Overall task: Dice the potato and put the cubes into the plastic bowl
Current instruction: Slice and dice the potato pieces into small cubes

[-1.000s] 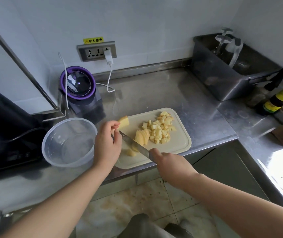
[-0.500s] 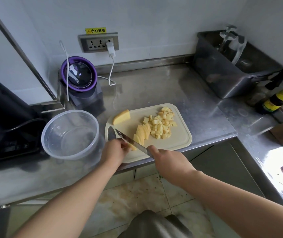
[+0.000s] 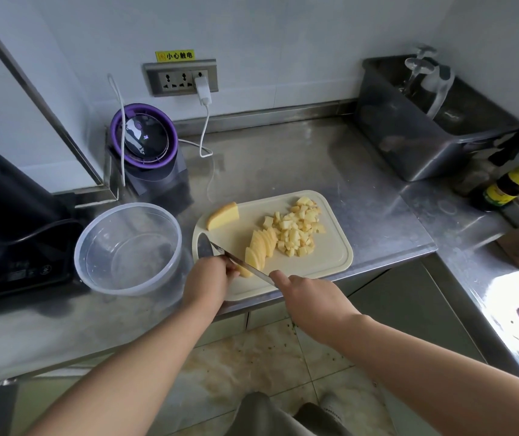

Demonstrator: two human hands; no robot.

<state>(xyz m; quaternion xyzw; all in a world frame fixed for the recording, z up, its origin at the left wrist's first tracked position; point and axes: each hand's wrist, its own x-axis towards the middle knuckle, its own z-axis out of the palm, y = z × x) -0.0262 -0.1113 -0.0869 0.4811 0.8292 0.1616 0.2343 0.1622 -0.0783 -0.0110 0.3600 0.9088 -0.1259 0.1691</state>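
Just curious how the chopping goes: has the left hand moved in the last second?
Yes. The left hand has drawn back toward the person, from the potato wedge at the cutting board's far left corner to the potato piece at its near edge.

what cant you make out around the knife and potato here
Head view only:
1. Handle of the knife: hidden inside the right hand.
2. The potato piece held for cutting: mostly covered by the left hand and the blade.
3. The bottle: cut off by the right edge; label too small.
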